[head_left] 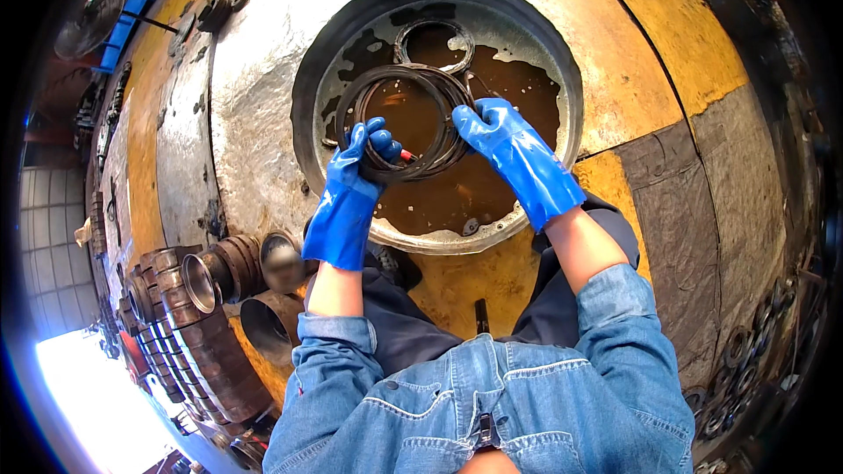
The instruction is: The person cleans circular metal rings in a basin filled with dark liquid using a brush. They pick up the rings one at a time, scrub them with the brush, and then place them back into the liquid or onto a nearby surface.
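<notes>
Several thin dark rings, bunched together, are held between my two hands above a round metal tub of brown liquid. My left hand, in a long blue rubber glove, curls its fingers around the lower left of the bundle. A small red-tipped thing shows beside those fingers; its kind is unclear. On the bundle's right side, my gloved right hand pinches the rings between thumb and fingers. Behind the bundle, a smaller dark ring lies at the tub's far side, partly in the liquid.
Rows of brown metal cylinders and sleeves stand at the left, near my left forearm. A fan and a blue frame are at the far left. More dark rings lie along the right edge. Worn metal plates cover the floor.
</notes>
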### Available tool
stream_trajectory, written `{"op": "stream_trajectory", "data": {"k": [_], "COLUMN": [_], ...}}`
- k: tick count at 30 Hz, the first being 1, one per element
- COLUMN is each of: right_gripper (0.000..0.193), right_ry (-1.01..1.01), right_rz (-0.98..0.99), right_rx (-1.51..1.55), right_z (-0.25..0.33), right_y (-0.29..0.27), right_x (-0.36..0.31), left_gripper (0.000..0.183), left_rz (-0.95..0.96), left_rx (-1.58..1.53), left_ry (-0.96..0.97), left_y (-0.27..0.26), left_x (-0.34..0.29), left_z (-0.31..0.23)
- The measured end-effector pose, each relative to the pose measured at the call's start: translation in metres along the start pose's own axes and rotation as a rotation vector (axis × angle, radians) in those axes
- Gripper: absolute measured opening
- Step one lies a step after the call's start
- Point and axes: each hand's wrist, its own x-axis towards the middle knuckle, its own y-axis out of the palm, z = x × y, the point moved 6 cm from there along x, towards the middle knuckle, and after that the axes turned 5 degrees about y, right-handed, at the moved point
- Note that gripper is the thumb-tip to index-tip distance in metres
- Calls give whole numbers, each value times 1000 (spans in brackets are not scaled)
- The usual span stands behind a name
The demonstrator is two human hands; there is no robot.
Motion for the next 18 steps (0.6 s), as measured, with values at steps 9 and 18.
{"op": "stream_trajectory", "data": {"k": [9, 18], "right_gripper": [39, 25], "right_ry": [69, 47], "right_rz": [22, 366], "right_rx": [-5, 1046], "right_z": [3, -5], "right_y": [3, 32], "right_x": [13, 17], "left_gripper": [35, 39], "left_rz": [2, -76], "left_rx": [202, 252], "left_ry": [120, 115], "left_y": [18, 11], "left_x": [-12, -13], "left_z": [-11, -17]}}
